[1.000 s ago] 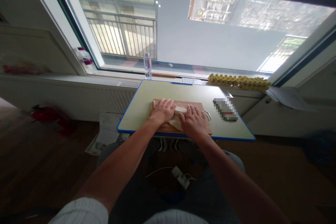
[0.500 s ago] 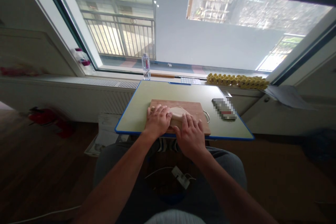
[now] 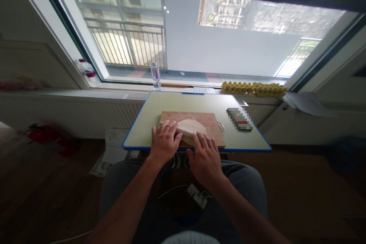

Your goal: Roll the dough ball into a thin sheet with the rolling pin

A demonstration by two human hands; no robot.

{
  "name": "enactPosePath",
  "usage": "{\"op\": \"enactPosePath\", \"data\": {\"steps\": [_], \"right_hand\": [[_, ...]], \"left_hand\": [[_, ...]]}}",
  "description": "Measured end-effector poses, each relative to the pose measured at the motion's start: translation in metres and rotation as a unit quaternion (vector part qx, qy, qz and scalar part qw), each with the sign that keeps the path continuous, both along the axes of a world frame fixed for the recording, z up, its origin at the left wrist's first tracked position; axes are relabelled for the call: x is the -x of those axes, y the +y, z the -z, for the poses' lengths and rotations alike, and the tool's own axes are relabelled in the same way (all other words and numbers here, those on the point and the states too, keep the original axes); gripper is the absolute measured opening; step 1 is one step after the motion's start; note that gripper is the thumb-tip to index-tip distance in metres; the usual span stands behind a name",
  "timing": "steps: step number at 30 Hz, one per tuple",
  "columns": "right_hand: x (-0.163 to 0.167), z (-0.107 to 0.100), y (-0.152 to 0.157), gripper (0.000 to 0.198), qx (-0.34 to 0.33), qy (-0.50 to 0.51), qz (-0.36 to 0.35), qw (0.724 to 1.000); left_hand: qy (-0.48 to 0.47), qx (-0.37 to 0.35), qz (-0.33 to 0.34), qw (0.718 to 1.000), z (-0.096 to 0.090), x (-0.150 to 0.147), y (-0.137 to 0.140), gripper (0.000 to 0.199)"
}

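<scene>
A flat sheet of pale dough [image 3: 193, 125] lies on a wooden cutting board [image 3: 210, 119] with a metal handle at its right end. Across the dough runs a light wooden rolling pin [image 3: 185, 131], its ends mostly covered by my hands. My left hand [image 3: 164, 141] rests on the pin's left part, fingers stretched forward and thumb apart. On the right part lies my right hand [image 3: 205, 150], its fingers extended over the pin and its thumb pointing toward the board's near edge. Part of the dough shows on the near side of the pin.
The board sits on a small blue-edged table [image 3: 143, 129], with a phone-like pixelated object [image 3: 239, 118] at its right. A plastic bottle [image 3: 156, 77] and a yellow bumpy strip [image 3: 253, 89] stand along the windowsill. A power strip [image 3: 197, 196] lies below, between my legs.
Both hands have drawn slightly toward me with the rolling pin, and more dough shows beyond it. The whole view has shifted a little.
</scene>
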State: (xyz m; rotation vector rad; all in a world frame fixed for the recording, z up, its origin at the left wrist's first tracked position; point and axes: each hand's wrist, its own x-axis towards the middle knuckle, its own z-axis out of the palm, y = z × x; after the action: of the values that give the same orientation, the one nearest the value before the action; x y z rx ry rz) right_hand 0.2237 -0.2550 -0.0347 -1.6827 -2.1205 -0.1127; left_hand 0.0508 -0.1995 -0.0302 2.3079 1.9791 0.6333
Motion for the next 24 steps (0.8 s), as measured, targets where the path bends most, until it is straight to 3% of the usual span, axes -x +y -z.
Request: {"op": "enactPosePath", "data": {"steps": [8, 13, 18, 24], "right_hand": [[-0.019, -0.009, 0.024, 0.034, 0.014, 0.063, 0.002, 0.998], [-0.032, -0.003, 0.035, 0.028, 0.013, 0.083, 0.009, 0.996], [-0.05, 0.008, 0.041, 0.029, -0.013, 0.124, 0.063, 0.99], [-0.06, 0.017, 0.046, 0.031, -0.034, 0.151, 0.077, 0.985]], "left_hand": [[-0.033, -0.043, 0.006, 0.999, 0.007, 0.002, 0.007, 0.045], [-0.052, -0.069, -0.048, 0.995, 0.002, -0.002, 0.006, 0.053], [-0.028, -0.031, -0.067, 0.997, -0.001, -0.008, 0.003, 0.04], [-0.074, -0.011, -0.048, 0.996, -0.001, -0.017, 0.012, 0.045]]}}
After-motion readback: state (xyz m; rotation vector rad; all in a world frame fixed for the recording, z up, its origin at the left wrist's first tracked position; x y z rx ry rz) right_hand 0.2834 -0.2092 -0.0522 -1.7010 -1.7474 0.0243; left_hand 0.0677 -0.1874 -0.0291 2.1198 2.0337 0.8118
